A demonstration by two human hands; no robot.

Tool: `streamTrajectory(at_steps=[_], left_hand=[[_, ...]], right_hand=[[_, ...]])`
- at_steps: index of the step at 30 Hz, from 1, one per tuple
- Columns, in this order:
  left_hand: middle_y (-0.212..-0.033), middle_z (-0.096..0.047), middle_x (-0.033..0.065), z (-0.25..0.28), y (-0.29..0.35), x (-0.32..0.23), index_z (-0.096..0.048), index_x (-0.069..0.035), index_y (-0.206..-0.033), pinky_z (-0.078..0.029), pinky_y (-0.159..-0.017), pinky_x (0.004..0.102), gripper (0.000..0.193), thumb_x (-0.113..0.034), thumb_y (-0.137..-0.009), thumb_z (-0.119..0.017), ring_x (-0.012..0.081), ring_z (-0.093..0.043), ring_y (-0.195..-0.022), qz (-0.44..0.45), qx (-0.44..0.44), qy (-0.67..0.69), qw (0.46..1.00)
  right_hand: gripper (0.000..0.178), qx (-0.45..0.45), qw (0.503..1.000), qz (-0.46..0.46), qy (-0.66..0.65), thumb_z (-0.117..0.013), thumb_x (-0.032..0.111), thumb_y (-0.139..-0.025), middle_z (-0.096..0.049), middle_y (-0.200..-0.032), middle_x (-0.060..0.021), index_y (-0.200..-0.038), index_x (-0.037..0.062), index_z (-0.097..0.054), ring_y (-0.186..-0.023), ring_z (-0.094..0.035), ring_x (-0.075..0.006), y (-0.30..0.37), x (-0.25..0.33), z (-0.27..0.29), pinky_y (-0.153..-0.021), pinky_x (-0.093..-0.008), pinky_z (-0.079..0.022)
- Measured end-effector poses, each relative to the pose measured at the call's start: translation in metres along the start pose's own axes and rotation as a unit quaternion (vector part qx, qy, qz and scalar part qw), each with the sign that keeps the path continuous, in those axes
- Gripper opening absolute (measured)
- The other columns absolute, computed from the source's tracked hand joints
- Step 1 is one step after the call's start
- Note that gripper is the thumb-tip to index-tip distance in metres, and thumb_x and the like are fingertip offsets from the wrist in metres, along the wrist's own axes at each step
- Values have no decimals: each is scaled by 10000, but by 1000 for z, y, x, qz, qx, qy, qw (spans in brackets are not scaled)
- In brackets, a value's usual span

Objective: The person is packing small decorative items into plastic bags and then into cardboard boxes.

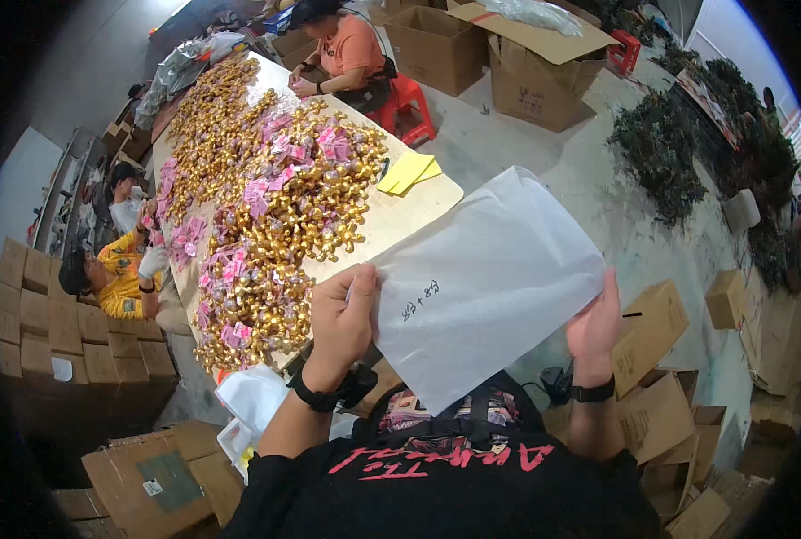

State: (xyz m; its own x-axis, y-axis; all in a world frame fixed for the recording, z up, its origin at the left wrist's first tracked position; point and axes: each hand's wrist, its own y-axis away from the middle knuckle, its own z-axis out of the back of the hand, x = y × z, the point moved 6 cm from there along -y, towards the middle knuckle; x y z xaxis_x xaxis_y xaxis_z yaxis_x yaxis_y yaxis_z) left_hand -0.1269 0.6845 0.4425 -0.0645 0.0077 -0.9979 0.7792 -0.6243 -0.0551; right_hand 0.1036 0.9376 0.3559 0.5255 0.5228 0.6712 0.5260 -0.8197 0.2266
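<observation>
In front of my chest I hold up a flat white translucent bag (495, 278) with dark handwriting near its left side. My left hand (342, 314) grips its left edge, thumb on top. My right hand (596, 323) is closed around the opposite edge, its fingers partly hidden behind the bag. The bag is tilted, with one corner hanging toward my waist. Beyond my left hand, a large heap of shiny gold ball ornaments (315, 216) with pink tags (257, 193) covers much of the table (418, 211). Yellow sheets (409, 172) lie near the table's corner.
A person in orange (351, 49) sits on a red stool (407, 108) at the far side; a person in yellow (122, 278) works at the left. Cardboard boxes (531, 81) stand around. More white bags (252, 404) lie by my left forearm. Dark green artificial branches (656, 153) lie at right.
</observation>
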Motion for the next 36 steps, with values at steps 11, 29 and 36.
streamTrajectory(at_steps=[11, 29, 36], left_hand=[[-741, -616, -20, -12, -19, 18, -670, 72, -886, -414, -624, 220, 400, -258, -1028, -496, 43, -496, -695, 2, -41, -121, 992], [-664, -532, -61, -18, -22, 107, -675, 29, -902, -365, -564, 224, 371, -282, -1021, -511, 39, -435, -629, 51, -18, -107, 993], [-622, -431, -93, -29, -37, 135, -621, -54, -758, -268, -527, 218, 379, -300, -1022, -504, 26, -337, -574, 122, -106, 27, 987]], right_hand=[[378, 61, 992, -86, -68, -448, 305, -1023, -593, -1254, -106, -1229, 3, -545, -1162, -556, -258, -65, 0, 6, -1014, -404, -416], [329, 3, 977, -181, -109, -523, 229, -965, -623, -1215, -125, -1191, -5, -570, -1143, -563, -269, -124, -58, 27, -1033, -406, -405], [339, -8, 981, -158, -113, -516, 234, -977, -612, -1231, -125, -1213, -7, -556, -1168, -548, -270, -118, -67, 43, -1042, -407, -395]])
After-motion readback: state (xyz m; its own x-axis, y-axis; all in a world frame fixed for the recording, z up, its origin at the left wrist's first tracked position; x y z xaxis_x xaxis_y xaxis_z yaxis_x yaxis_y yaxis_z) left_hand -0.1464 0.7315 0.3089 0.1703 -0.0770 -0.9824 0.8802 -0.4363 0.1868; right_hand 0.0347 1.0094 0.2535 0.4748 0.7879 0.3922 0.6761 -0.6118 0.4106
